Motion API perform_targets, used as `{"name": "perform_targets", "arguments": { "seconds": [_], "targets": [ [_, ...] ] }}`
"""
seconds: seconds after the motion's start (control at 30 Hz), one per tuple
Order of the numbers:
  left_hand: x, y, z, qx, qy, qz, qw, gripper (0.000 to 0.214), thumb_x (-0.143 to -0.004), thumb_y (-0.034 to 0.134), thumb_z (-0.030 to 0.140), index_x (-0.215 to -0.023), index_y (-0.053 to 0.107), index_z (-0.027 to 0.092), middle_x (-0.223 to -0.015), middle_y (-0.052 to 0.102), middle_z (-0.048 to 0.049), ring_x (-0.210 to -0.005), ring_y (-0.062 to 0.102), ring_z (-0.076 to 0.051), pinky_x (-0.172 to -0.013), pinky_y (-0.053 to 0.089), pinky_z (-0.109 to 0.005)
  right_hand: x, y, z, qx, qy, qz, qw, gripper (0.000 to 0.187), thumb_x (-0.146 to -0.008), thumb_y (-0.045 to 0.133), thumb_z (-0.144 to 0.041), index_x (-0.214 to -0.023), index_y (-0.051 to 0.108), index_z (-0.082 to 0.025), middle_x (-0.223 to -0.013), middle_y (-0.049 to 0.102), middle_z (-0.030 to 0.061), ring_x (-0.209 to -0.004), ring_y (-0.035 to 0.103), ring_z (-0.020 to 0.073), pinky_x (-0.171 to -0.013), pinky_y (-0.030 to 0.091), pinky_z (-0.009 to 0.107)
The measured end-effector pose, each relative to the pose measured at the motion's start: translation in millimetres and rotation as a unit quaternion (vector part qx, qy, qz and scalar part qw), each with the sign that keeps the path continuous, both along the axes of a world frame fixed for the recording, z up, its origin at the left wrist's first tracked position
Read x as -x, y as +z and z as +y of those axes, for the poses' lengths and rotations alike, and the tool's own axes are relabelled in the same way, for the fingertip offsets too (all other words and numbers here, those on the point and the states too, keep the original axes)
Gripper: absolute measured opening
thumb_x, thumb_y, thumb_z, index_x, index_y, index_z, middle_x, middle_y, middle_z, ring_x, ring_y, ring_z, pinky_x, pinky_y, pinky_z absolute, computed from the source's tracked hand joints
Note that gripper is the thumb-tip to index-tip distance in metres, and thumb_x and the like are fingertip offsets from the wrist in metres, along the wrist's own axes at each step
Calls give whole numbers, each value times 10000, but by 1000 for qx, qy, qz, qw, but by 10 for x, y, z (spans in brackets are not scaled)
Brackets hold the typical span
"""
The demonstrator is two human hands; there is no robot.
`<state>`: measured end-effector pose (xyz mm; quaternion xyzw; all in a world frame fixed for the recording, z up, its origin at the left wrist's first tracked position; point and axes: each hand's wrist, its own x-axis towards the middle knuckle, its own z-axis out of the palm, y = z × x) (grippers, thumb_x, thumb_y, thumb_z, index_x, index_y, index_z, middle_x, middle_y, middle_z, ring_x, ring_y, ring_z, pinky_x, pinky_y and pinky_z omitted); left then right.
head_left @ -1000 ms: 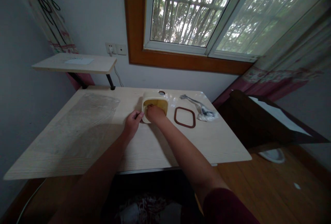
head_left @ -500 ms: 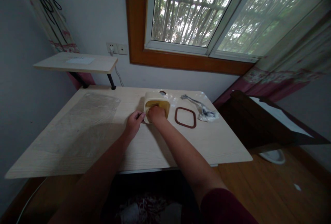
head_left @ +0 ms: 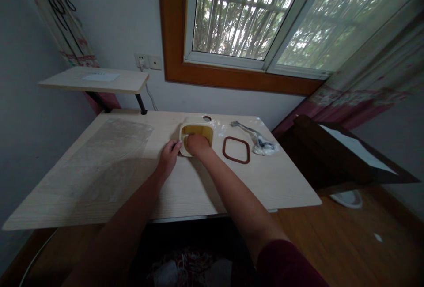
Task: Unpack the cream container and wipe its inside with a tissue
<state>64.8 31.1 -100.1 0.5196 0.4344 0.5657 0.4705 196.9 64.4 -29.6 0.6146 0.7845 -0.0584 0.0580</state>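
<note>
A cream-coloured, rounded-square container (head_left: 210,130) stands on the table with its yellowish inside facing up. My left hand (head_left: 168,156) grips its near left edge between thumb and fingers. My right hand (head_left: 198,144) reaches into the container, its fingers curled and pointing down. Something pale shows at those fingertips against the left inner wall, too small to name. Just right of the container lies a brown, rounded-square ring frame (head_left: 236,162), flat on the tabletop.
A clear plastic bag with a grey cable-like item (head_left: 265,146) lies on the table (head_left: 198,194) at the right. A flat clear plastic sheet (head_left: 109,159) covers much of its left side. A raised shelf (head_left: 99,79) stands at the back left, holding a white paper.
The container has tipped towards me, so more of its inside shows, and has shifted slightly left. My right hand stays inside it, and my left hand keeps hold of its edge.
</note>
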Motion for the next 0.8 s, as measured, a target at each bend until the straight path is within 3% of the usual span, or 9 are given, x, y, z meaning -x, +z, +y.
{"name": "perform_targets", "arguments": {
  "seconds": [0.2,0.57,0.8],
  "targets": [
    [17,-67,37,-7,-13,-5,1000,366,-909,594,531,-769,525,200,-667,510,37,-625,505,-117,-591,417,-227,-2,-40,24,-9,26,20,999,397,-1020,420,-261,-1233,693,-68,-1211,712,252,-1135,696,321,-941,552,391],
    [26,-44,22,-4,-26,0,1000,378,-894,592,555,-781,535,199,-662,519,35,-619,498,-120,-589,398,-233,-33,-13,0,-4,55,35,998,394,-1008,449,-291,-1284,668,-113,-1186,732,215,-1100,710,319,-901,556,392],
    [37,-58,34,3,-24,3,1000,375,-879,606,557,-780,539,202,-665,514,34,-618,488,-119,-604,409,-233,-74,70,-185,8,76,45,996,403,-1002,479,-392,-1240,698,-151,-1152,749,193,-1067,721,291,-875,544,340]
  ]
}}
